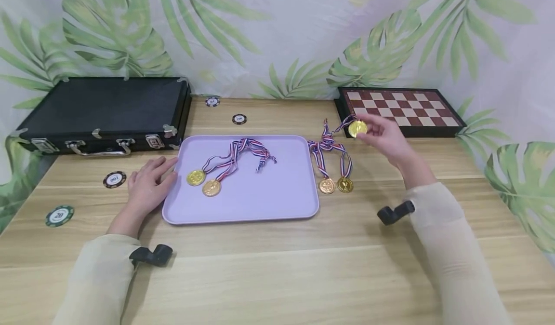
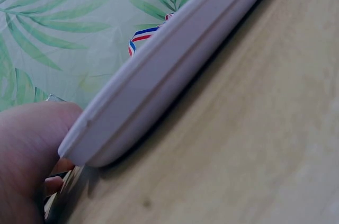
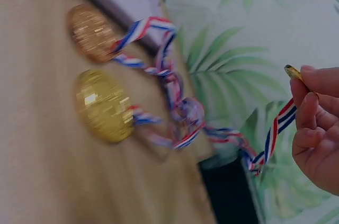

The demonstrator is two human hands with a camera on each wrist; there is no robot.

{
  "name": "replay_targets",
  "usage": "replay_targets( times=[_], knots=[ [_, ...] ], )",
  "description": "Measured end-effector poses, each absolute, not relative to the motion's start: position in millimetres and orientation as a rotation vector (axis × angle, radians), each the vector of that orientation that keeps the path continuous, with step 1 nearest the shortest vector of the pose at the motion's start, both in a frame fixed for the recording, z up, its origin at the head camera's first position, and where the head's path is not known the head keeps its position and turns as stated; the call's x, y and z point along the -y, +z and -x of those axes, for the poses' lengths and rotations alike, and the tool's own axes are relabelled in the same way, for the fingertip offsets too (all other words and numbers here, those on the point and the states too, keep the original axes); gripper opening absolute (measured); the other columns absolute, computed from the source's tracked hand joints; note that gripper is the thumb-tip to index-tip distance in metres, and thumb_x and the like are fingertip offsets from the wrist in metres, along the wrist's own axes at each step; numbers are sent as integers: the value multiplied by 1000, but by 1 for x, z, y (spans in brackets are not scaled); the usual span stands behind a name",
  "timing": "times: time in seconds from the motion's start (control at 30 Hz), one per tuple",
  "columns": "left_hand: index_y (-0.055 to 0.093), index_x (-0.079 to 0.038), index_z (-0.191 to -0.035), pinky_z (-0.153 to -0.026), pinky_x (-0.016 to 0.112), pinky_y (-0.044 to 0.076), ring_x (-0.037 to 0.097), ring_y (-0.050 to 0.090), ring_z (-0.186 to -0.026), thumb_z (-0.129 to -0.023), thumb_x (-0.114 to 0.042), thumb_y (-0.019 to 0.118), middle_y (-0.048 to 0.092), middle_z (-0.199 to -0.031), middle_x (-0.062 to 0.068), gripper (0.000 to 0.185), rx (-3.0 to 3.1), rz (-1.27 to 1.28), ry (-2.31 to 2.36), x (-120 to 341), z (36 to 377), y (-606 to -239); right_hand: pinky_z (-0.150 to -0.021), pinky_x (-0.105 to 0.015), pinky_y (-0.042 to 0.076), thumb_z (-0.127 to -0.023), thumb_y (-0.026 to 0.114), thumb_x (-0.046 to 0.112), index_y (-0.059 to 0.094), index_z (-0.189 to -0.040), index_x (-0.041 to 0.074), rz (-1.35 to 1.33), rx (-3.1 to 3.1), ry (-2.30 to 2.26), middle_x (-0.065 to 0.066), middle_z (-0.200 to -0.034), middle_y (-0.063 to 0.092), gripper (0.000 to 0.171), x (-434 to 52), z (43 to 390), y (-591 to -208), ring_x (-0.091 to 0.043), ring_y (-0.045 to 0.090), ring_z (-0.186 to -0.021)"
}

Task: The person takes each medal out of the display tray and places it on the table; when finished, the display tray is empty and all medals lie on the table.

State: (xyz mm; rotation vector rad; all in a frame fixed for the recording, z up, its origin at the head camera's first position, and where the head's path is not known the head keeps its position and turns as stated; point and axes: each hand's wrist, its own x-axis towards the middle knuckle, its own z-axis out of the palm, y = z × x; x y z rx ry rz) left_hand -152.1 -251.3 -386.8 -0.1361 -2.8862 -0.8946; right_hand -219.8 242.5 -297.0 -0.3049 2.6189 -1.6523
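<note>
My right hand [image 1: 383,134] pinches a gold medal [image 1: 357,128] above the table, just in front of the chessboard; its striped ribbon [image 3: 275,134] trails down to a tangle of ribbons [image 1: 325,146]. Two more gold medals [image 1: 336,185] lie on the wood right of the lilac tray [image 1: 277,199]; they show large in the right wrist view [image 3: 103,105]. Two medals [image 1: 204,182] with ribbons lie on the tray's left part. My left hand [image 1: 147,182] rests flat against the tray's left edge [image 2: 153,83], fingers straight.
A black case [image 1: 104,108] stands at the back left, a chessboard [image 1: 401,109] at the back right. Poker chips lie at the left [image 1: 114,179], the far left [image 1: 59,215] and behind the tray [image 1: 239,118]. A leaf-print backdrop closes the far side.
</note>
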Motion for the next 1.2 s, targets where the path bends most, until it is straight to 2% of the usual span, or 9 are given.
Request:
replay_targets(
  times=[0.27, 0.43, 0.9, 1.2],
  knots=[
    [41, -6, -127, -93, 57, -3, 41, 13, -123, -90, -29, 39, 28, -132, 26, 45, 2890, 137, -878, 252, 153, -388, -62, -27, 44, -78, 59, 1, 40, -126, 1, 341, -2522, -1468, -13, -85, 51, 52, -272, 195, -344, -15, 49, -72],
    [41, -6, -128, -93, 57, -3, 41, 13, -123, -90, -30, 38, 28, -132, 26, 45, 2895, 139, -876, 251, 153, -389, -53, -23, 42, -75, 62, -2, 43, -122, -3, 386, -2493, -1416, -13, -80, 53, 51, -283, 181, -360, -11, 48, -64],
    [42, -7, -127, -92, 58, -3, 41, 14, -123, -90, -30, 39, 28, -132, 26, 44, 2882, 144, -868, 254, 154, -388, -46, -22, 33, -75, 63, -1, 47, -118, -7, 467, -2610, -1166, -7, -69, 47, 46, -287, 172, -372, -12, 39, -55],
    [41, -6, -127, -92, 58, -2, 41, 14, -123, -90, -30, 39, 28, -131, 26, 45, 2883, 155, -875, 254, 154, -389, -46, -23, 34, -76, 65, 11, 46, -122, 1, 439, -2615, -1079, -5, -63, 47, 50, -289, 171, -365, -11, 39, -52]
  ],
)
